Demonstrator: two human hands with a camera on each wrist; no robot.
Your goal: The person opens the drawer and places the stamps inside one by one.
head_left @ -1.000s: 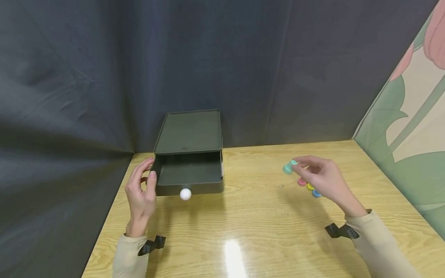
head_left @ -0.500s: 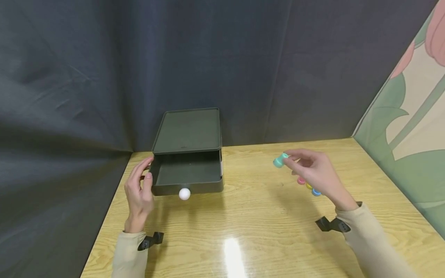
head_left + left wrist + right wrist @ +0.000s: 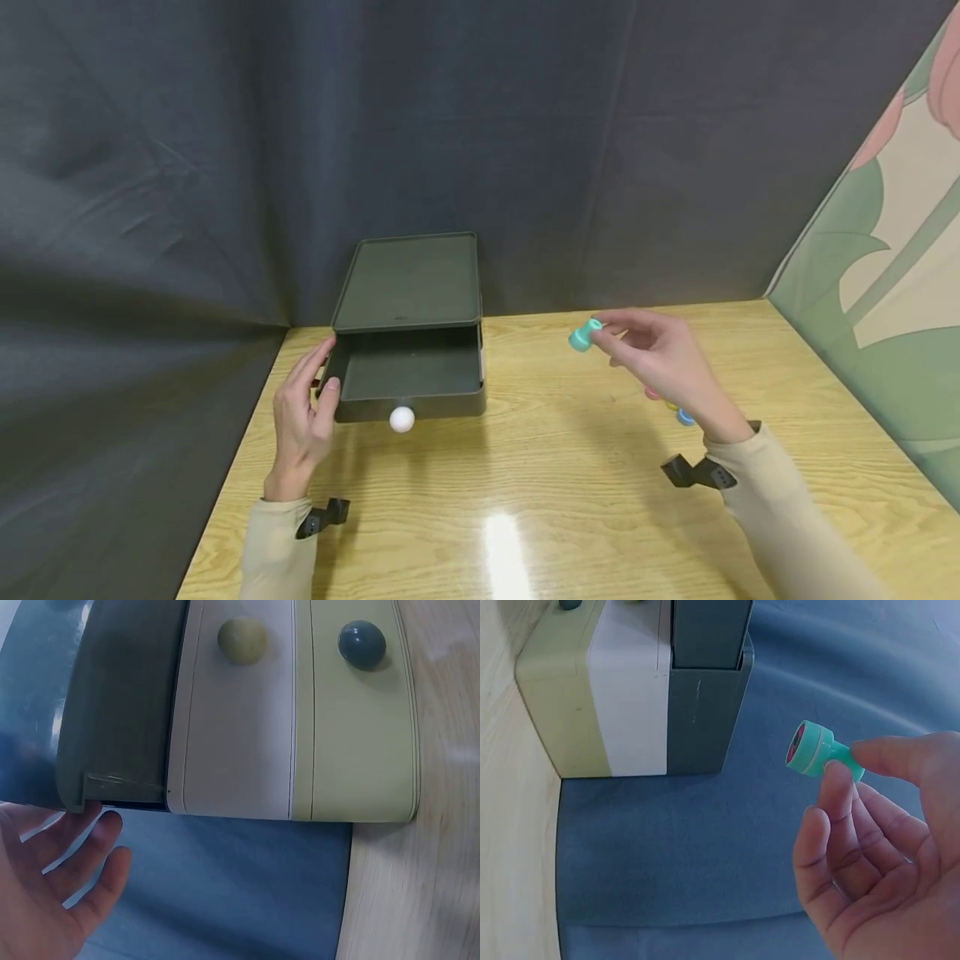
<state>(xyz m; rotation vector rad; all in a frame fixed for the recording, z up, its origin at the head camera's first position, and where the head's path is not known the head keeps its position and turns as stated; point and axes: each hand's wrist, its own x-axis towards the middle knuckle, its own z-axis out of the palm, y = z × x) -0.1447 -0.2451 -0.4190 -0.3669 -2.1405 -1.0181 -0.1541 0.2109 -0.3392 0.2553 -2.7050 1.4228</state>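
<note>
Out of a small chest of drawers (image 3: 416,279), the dark green top drawer (image 3: 412,371) is pulled, its inside bare and a white knob (image 3: 402,419) on its front. My left hand (image 3: 300,421) lies along the drawer's left side, thumb near the front corner and fingers extended. In the left wrist view those fingers reach the drawer's edge. Between thumb and fingertips of my right hand (image 3: 660,354), a teal toy stamp (image 3: 581,335) is pinched in the air, right of the chest. The right wrist view shows the stamp's red and black face (image 3: 795,744) turned toward the chest.
Pink, yellow and blue (image 3: 686,417) small pieces lie on the wooden table (image 3: 555,500), partly behind my right wrist. Below the top drawer are a white drawer (image 3: 240,735) and a yellow-green drawer (image 3: 360,742). A dark curtain (image 3: 525,150) stands behind.
My right hand has carried the teal stamp left and slightly away from me, toward the chest. The left hand stays at the side of the pulled-out drawer.
</note>
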